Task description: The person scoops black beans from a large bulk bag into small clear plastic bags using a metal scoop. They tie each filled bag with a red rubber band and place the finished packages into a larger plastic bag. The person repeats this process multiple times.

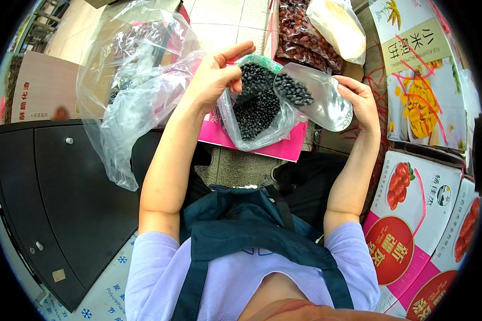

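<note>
My right hand [359, 98] grips the rim of a shiny, smooth scoop [332, 102] at its right end. Small black bean-like pieces [293, 90] lie in the scoop's left part, which tilts over an opened clear plastic bag [251, 143]. More of the black pieces [257, 116] fill that bag. At the bag's upper left rim is my left hand [221, 74], its index finger stretched out and its thumb bent towards the other fingers. Whether those fingers pinch the plastic is not clear. Beneath the bag is a pink box [291, 140].
A large clear plastic bag [144, 92] drapes over goods at left, above a black cabinet [76, 172]. Bagged red dried fruit [301, 36] and a white bag [339, 28] lie beyond. Printed cartons [419, 188] line the right side. My knees flank the pink box.
</note>
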The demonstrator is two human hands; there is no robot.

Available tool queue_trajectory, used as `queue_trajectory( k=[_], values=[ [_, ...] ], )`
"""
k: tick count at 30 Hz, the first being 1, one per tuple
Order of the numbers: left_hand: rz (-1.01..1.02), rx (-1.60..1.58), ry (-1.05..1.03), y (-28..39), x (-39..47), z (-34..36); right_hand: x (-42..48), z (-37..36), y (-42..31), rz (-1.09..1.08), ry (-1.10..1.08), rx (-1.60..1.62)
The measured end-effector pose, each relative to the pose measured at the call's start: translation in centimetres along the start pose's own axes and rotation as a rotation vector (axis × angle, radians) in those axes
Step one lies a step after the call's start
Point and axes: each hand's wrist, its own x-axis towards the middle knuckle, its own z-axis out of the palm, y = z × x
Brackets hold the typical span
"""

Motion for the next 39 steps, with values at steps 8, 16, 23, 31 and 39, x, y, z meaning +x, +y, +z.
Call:
queue_trajectory(
  k=[8, 16, 23, 31, 39],
  values=[
    [0.064, -0.138, 0.029, 0.5, 0.3, -0.6, 0.1, -0.1, 1.3, 0.090, -0.073, -0.138],
    [0.055, -0.162, -0.197, 1.6, 0.2, -0.2, 0.0, 8.9, 1.7, 0.018, -0.056, -0.828],
    [-0.094, -0.354, -0.560, 2.9, -0.1, 0.5, 0.6, 11.5, 1.9, -0.535, -0.185, -0.616],
    [0.146, 0.071, -0.169, 4.4, -0.6, -0.2, -0.3, 13.5, 1.9, -0.146, -0.319, 0.092],
    [0.189, 0.285, -0.229, -2.7, -0.3, 0.1, 0.5, 13.7, -0.5, -0.268, -0.146, 0.363]
  ],
)
